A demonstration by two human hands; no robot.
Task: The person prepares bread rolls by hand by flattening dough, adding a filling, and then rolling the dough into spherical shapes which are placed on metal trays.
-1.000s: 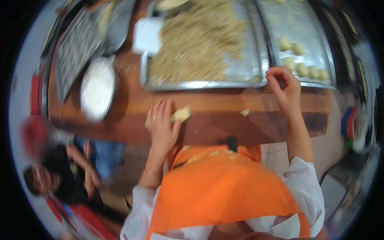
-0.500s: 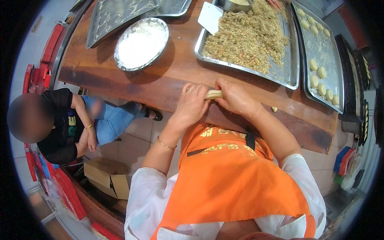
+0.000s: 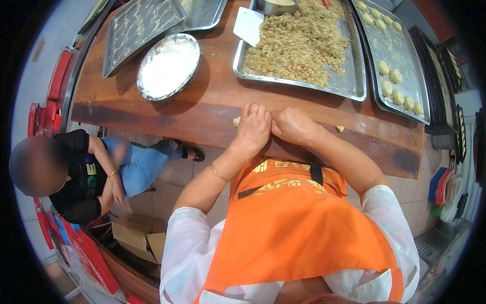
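My left hand (image 3: 253, 126) is closed over a pale strip of dough (image 3: 236, 121) at the wooden table's near edge (image 3: 177, 124), with one end poking out to the left. My right hand (image 3: 292, 125) is closed right beside it, fingers curled onto the same dough, most of which is hidden. A small dough lump (image 3: 339, 128) lies to the right. Beyond my hands, a steel tray (image 3: 354, 81) holds crumbly brown filling (image 3: 283, 45) and a white scraper (image 3: 247, 24). The tray at the right (image 3: 402, 55) carries several pale dough balls (image 3: 396, 76).
A bowl of white flour (image 3: 167, 66), overlapping trays (image 3: 142, 25) and a round metal container (image 3: 276, 6) stand at the back. A seated person (image 3: 83, 172) is at lower left beside a cardboard box (image 3: 139, 235). Dark stacked trays (image 3: 428, 71) stand at far right.
My hands came together on the dough from apart a second ago. Since half a second ago they have drawn closer and cover more of it. The view has shifted slightly.
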